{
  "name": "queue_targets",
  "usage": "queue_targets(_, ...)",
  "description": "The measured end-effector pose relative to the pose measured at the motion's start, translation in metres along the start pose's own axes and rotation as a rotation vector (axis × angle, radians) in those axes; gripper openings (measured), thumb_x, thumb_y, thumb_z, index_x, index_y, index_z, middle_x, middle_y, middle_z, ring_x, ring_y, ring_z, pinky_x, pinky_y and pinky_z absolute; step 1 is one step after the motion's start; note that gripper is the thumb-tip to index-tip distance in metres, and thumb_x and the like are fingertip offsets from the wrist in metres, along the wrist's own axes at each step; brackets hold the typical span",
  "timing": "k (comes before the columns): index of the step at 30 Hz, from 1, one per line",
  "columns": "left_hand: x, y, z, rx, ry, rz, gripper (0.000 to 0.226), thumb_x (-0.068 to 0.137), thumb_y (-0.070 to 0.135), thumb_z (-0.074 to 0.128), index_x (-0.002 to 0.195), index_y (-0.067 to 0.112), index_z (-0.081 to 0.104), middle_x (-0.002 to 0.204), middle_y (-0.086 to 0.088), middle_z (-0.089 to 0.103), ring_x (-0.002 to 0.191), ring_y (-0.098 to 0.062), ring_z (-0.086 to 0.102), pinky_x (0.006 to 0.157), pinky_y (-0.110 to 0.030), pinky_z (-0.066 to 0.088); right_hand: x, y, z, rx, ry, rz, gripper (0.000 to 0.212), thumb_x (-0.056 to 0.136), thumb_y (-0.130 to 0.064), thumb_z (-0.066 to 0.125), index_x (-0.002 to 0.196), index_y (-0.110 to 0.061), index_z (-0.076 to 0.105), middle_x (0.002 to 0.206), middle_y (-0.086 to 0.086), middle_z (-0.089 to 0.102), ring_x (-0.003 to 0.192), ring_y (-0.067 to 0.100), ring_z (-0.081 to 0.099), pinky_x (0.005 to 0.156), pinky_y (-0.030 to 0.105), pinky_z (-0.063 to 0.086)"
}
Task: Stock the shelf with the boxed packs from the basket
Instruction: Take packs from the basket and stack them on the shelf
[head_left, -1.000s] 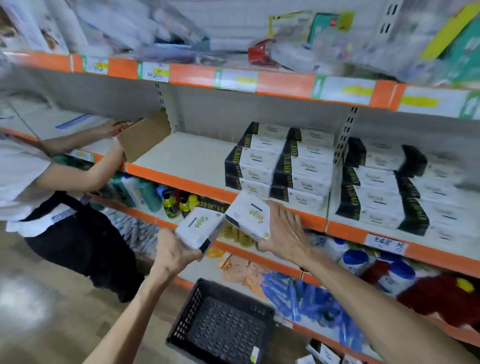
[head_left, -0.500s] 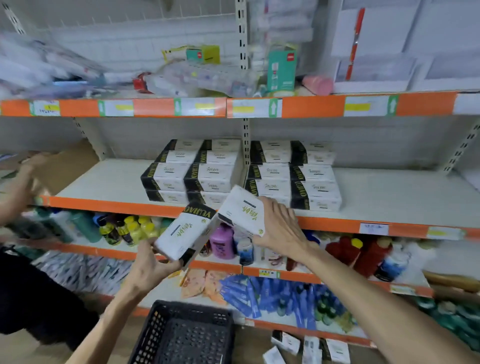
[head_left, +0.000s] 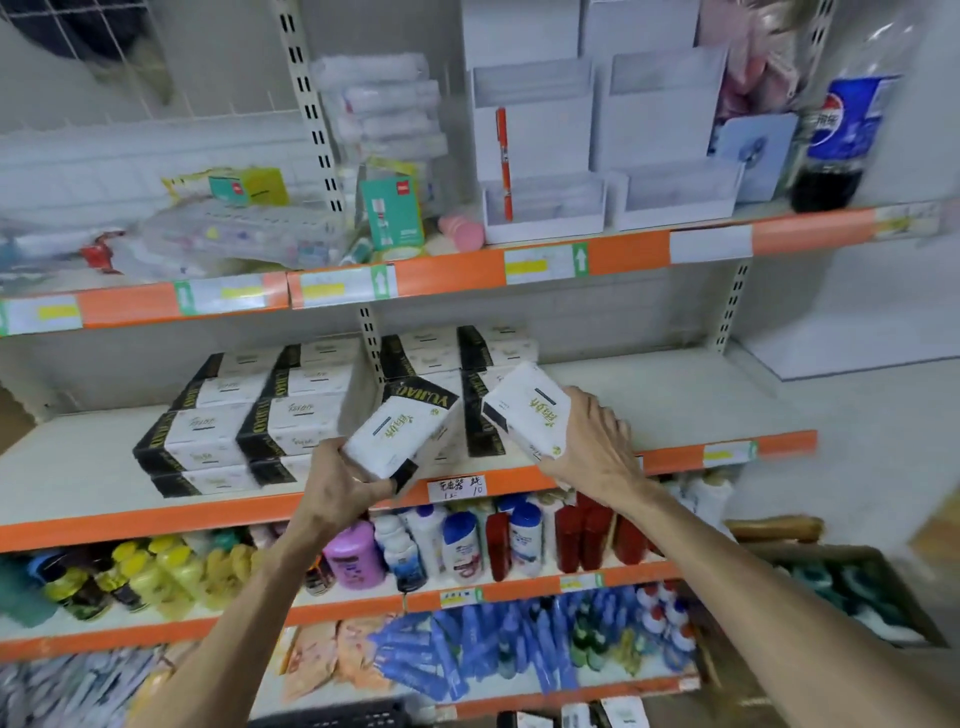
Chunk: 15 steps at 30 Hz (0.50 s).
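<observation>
My left hand (head_left: 340, 480) grips a white boxed pack with black ends (head_left: 402, 431), tilted, in front of the middle shelf (head_left: 675, 410). My right hand (head_left: 592, 447) grips a second white boxed pack (head_left: 524, 410), held at the shelf's front edge beside the stacks. Stacked packs of the same kind (head_left: 249, 421) fill the shelf's left and centre, with another stack (head_left: 441, 353) behind the held packs. Only the black basket's rim (head_left: 332, 717) shows at the bottom edge.
The middle shelf's right part is bare white board. The shelf above holds white plastic holders (head_left: 545, 208), small boxes and a cola bottle (head_left: 836, 145). Below are bottles (head_left: 457, 545) and blue items (head_left: 467, 654). A cardboard box (head_left: 852, 597) sits lower right.
The view has swung right and up; the other person has left the frame. Both hands have lifted their packs higher and to the shelf's front edge, and the basket has dropped almost out of view.
</observation>
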<state>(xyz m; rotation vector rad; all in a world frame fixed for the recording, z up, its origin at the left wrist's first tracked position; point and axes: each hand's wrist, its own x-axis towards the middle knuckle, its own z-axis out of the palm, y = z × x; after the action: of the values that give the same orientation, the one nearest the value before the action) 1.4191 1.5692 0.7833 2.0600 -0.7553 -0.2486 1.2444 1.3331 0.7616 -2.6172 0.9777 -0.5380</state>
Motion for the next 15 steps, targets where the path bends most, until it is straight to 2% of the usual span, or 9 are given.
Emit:
queue_targets(2,0.015,0.002,0.006,0.021,-0.017,0.026,0.041,0.064,-0.004,0.081,0.088,0.014,0.053,0.072,0.010,0.060,0.070,-0.009,0.060,0.052,-0.009,0.046,0.008,0.010,-0.001,0.000,-0.009,0.056,0.100,0.062,-0.042,0.075,0.142,-0.017,0.022,0.134,0.009,0.042,0.118,0.030,0.044,0.093,0.041,0.033)
queue_targets(5,0.038,0.003,0.011,0.064,-0.067,0.056,0.037,0.065,-0.009,0.077,0.073,0.019,0.054,0.052,0.013,0.062,0.057,-0.003,0.061,0.046,-0.010,0.043,0.024,0.016,0.002,-0.009,-0.013,0.153,0.098,0.063,-0.041,0.076,0.142,-0.017,0.023,0.134,0.008,0.041,0.119,0.030,0.042,0.096,0.041,0.032)
queue_targets(7,0.056,0.002,0.012,0.074,-0.092,0.077,0.032,0.065,-0.006,0.079,0.067,0.019,0.058,0.046,0.006,0.059,0.051,-0.009,0.057,0.046,-0.014,0.040,0.038,0.014,0.005,-0.004,-0.034,0.223,0.097,0.063,-0.041,0.077,0.140,-0.016,0.023,0.134,0.008,0.040,0.119,0.029,0.042,0.096,0.041,0.032)
queue_targets(10,0.083,0.000,0.009,0.036,-0.148,0.051,0.039,0.063,0.003,0.082,0.076,0.023,0.052,0.051,0.006,0.062,0.050,-0.005,0.059,0.046,-0.019,0.048,0.064,0.003,0.011,-0.013,-0.050,0.274,0.093,0.063,-0.042,0.078,0.136,-0.015,0.025,0.131,0.008,0.039,0.117,0.029,0.042,0.094,0.040,0.033)
queue_targets(13,0.109,-0.007,0.003,0.046,-0.164,0.046,0.052,0.043,0.035,0.077,0.085,0.029,0.046,0.055,0.005,0.057,0.046,-0.016,0.052,0.048,-0.029,0.045,0.088,-0.012,0.022,-0.055,-0.055,0.302,0.090,0.064,-0.043,0.077,0.132,-0.013,0.026,0.130,0.009,0.039,0.115,0.030,0.041,0.091,0.040,0.034)
queue_targets(15,0.126,-0.019,0.001,0.062,-0.218,0.051,0.060,0.040,0.035,0.073,0.088,0.040,0.037,0.069,0.007,0.053,0.049,-0.022,0.055,0.049,-0.033,0.047,0.099,-0.020,0.033,-0.063,-0.066,0.331,0.088,0.066,-0.044,0.076,0.131,-0.012,0.026,0.129,0.010,0.038,0.115,0.031,0.041,0.091,0.040,0.035)
